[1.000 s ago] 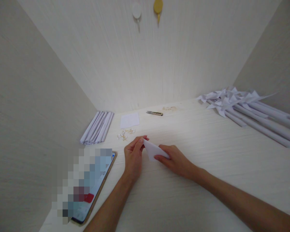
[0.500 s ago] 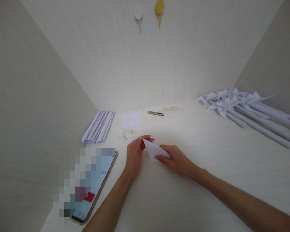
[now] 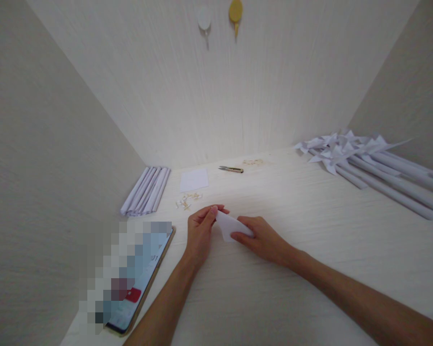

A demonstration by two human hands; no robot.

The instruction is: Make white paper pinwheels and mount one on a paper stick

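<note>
A white piece of paper [image 3: 228,227] is held between both hands above the table, tilted. My left hand [image 3: 201,230] pinches its upper left corner between thumb and fingers. On the right edge, my right hand [image 3: 261,238] grips it with the thumb in front and the fingers behind. Beyond the left hand lie several small cut pieces [image 3: 188,200], white and tan like cotton swab ends. A flat stack or sheet of white paper [image 3: 195,180] rests behind them. Thread snips [image 3: 231,169] lie farther back, beside a scatter of small tan bits [image 3: 252,162].
Rolled paper tubes [image 3: 146,191] lie at the left by the wall. A phone [image 3: 144,283], partly blurred out, rests at the near left. Paper pinwheels on tube sticks [image 3: 368,156] are piled at the right. A white hook [image 3: 204,21] and a yellow hook [image 3: 235,12] hang on the back wall.
My left thumb has come down over the paper's upper left corner, covering the tip that showed before. The right hand keeps its grip. The view has shifted very slightly.
</note>
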